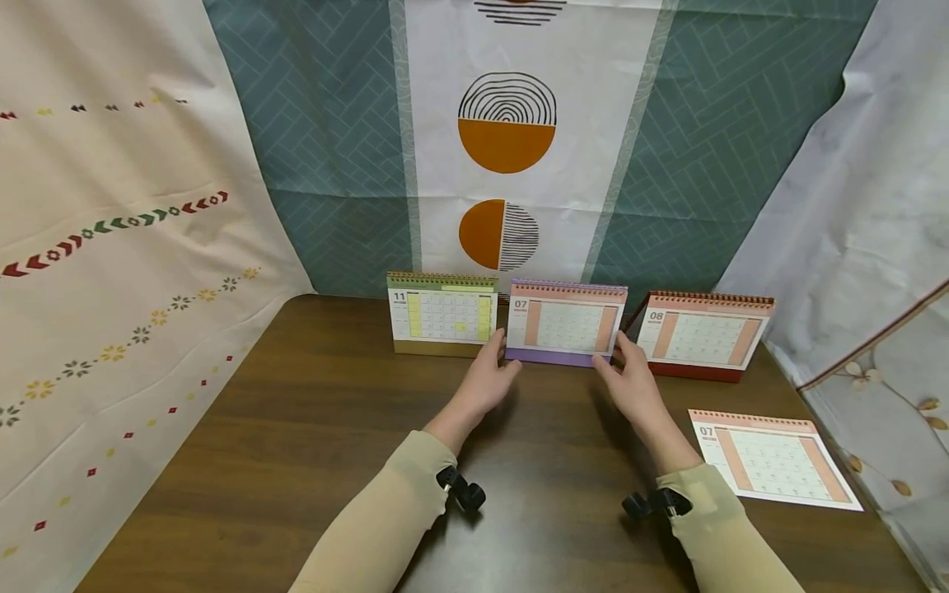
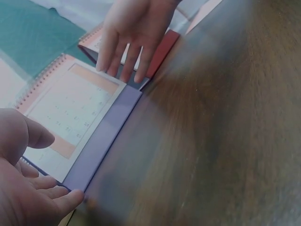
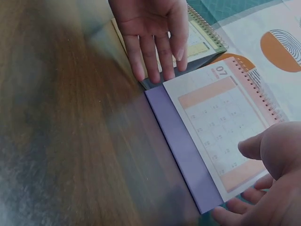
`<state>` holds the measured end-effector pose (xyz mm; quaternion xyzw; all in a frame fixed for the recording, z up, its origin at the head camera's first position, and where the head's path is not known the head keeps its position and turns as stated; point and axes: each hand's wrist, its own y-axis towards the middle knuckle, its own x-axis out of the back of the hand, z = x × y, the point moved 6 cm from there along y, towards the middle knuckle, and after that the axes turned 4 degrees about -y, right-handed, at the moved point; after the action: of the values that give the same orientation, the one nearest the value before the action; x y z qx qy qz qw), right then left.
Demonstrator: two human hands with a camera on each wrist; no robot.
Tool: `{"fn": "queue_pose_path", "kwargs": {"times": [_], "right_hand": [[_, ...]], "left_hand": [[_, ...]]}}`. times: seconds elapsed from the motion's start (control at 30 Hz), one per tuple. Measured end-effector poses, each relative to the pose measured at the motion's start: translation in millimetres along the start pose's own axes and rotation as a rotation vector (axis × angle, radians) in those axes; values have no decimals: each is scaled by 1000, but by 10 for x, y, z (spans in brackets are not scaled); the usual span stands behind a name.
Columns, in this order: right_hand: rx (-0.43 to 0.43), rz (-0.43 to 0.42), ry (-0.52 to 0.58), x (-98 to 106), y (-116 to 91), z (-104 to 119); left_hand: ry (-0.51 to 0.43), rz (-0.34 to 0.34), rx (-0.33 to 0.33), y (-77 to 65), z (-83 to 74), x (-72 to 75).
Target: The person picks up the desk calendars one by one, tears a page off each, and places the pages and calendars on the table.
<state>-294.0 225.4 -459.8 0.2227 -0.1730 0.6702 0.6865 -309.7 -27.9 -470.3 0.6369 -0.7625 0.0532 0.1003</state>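
Note:
A desk calendar with a purple base (image 1: 558,357) and a pink-topped 07 page (image 1: 567,323) stands upright at the back of the table. My left hand (image 1: 488,375) is at its left side edge, fingers (image 3: 149,54) extended. At its right side edge is my right hand (image 1: 628,380), whose fingers (image 2: 128,61) are likewise fairly straight. Each thumb is on the front side of the page, apart from it in the wrist views. Left of this calendar stands a green-topped 11 calendar (image 1: 442,317); to the right is a red-based 08 calendar (image 1: 700,336).
A loose 07 calendar sheet (image 1: 774,457) lies flat on the wooden table (image 1: 296,461) at the right. Patterned cloth (image 1: 334,148) hangs right behind the calendars, with more cloth along both sides. Small cameras are strapped to both wrists.

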Motion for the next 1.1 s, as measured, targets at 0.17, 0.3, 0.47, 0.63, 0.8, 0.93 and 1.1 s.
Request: {"fn": "queue_pose_path", "kwargs": {"times": [0.17,0.3,0.47,0.63,0.8,0.93,1.1], "right_hand": [[-12,16,10,-43,33,16],[-11,31,8,-78,58,30],[-4,41,14,-143,82,61],[5,38,14,-208,82,84],[38,64,39,-285,86,126],[41,84,58,-340,94,140],[32,70,85,-374,88,155]], "left_hand": [[17,-9,9,1,33,47],[26,-26,16,-3,52,100],[21,-45,8,2,59,177],[47,-43,16,-33,71,259],[58,-51,20,-56,85,380],[28,-42,37,-87,89,453],[11,-45,48,-126,93,509]]}}
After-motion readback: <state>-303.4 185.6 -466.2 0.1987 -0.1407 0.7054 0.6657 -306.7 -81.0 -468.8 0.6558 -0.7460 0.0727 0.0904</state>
